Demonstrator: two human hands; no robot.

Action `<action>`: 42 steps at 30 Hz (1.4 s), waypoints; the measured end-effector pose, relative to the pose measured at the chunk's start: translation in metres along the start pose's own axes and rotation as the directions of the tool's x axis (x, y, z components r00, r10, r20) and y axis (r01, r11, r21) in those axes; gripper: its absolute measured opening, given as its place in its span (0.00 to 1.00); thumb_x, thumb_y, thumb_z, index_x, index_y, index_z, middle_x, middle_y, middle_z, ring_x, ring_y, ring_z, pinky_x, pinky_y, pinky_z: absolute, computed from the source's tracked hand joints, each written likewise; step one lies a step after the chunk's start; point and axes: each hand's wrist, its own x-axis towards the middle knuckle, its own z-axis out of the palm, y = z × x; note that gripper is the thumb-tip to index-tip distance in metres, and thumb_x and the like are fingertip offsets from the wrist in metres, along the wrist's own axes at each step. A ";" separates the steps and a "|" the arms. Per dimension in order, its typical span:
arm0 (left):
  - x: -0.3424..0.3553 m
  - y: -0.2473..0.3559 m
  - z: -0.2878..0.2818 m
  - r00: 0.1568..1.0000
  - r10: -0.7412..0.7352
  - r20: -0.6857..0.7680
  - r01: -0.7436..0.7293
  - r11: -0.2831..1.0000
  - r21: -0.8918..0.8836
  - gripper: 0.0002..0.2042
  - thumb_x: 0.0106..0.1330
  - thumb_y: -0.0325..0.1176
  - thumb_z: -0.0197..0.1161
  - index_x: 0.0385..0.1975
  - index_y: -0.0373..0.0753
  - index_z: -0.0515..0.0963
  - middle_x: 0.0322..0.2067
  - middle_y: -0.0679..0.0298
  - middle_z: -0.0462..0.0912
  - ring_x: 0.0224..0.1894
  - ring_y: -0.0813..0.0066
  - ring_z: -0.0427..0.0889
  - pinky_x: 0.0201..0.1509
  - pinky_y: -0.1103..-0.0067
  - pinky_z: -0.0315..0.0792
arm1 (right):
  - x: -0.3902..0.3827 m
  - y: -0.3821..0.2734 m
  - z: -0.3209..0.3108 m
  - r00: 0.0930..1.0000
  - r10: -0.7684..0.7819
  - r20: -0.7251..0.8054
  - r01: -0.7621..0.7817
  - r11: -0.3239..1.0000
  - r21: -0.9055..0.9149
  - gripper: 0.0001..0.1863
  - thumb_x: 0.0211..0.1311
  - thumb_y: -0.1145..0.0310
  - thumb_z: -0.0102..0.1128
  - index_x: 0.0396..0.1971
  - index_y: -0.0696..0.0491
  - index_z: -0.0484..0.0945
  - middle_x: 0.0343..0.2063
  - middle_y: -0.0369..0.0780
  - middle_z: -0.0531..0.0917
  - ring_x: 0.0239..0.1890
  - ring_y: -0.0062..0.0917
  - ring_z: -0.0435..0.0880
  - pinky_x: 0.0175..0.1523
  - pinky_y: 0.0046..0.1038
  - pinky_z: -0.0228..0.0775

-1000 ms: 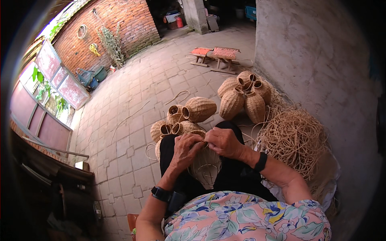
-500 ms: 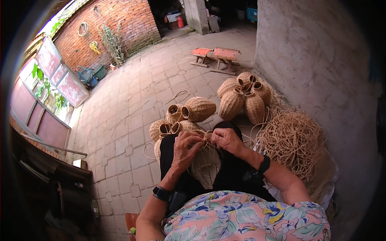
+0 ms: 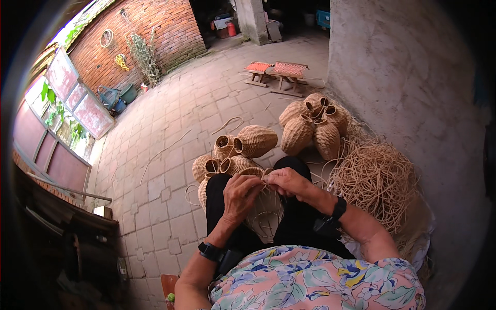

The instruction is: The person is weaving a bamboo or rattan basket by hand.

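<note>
Between my knees rests a pale, open-ribbed wicker basket [image 3: 265,219], its narrow rim up at my fingertips. My left hand [image 3: 239,196] is closed in a pinch at the left of that rim. From the other side my right hand [image 3: 288,182] pinches a strand of cane at the rim, its fingertips almost meeting the left ones. My fingers hide most of the rim and the strand. Just past my left knee, several finished vase-shaped wicker baskets [image 3: 256,141] lie together on the floor.
Another cluster of wicker baskets [image 3: 327,139] stands ahead to the right. Beside my right arm is a big tangled heap of cane [image 3: 377,183] against a grey wall [image 3: 403,67]. Two low stools [image 3: 288,70] with red woven seats stand farther off. Loose strands lie on the paving [image 3: 165,155].
My right hand has moved slightly left and turned over the rim, its fingers now nearer the left hand's. The left fingers have shifted a little lower.
</note>
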 end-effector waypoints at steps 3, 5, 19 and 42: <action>0.002 0.001 0.000 0.999 0.032 -0.002 -0.032 0.999 0.014 0.08 0.54 0.25 0.71 0.33 0.38 0.83 0.33 0.61 0.84 0.36 0.65 0.82 0.41 0.73 0.74 | -0.001 -0.001 -0.004 0.998 0.027 0.053 -0.030 0.998 0.062 0.14 0.69 0.59 0.56 0.24 0.50 0.74 0.17 0.29 0.74 0.13 0.09 0.64 0.16 0.15 0.52; 0.004 0.002 -0.002 0.998 -0.040 0.040 0.041 0.999 -0.012 0.07 0.54 0.26 0.71 0.33 0.38 0.83 0.33 0.61 0.84 0.35 0.65 0.82 0.40 0.74 0.74 | -0.001 -0.001 -0.003 0.999 -0.022 0.036 0.019 0.996 0.087 0.13 0.69 0.59 0.56 0.25 0.50 0.74 0.17 0.29 0.74 0.13 0.09 0.65 0.17 0.15 0.54; 0.027 0.006 -0.015 0.907 -0.295 0.300 0.342 0.933 -0.116 0.09 0.58 0.31 0.68 0.34 0.32 0.82 0.29 0.59 0.83 0.31 0.73 0.82 0.38 0.77 0.75 | 0.005 -0.001 -0.001 0.980 -0.199 0.026 0.198 0.980 0.021 0.11 0.72 0.60 0.54 0.35 0.52 0.73 0.23 0.29 0.76 0.22 0.10 0.72 0.26 0.13 0.64; 0.015 0.007 0.018 0.974 -0.227 -0.006 0.224 0.958 0.180 0.05 0.60 0.29 0.61 0.33 0.38 0.76 0.26 0.54 0.81 0.30 0.60 0.83 0.36 0.70 0.74 | 0.007 0.014 0.026 0.815 -0.491 -0.307 0.433 0.869 -0.240 0.09 0.67 0.69 0.61 0.29 0.59 0.75 0.21 0.34 0.80 0.25 0.09 0.74 0.28 0.18 0.68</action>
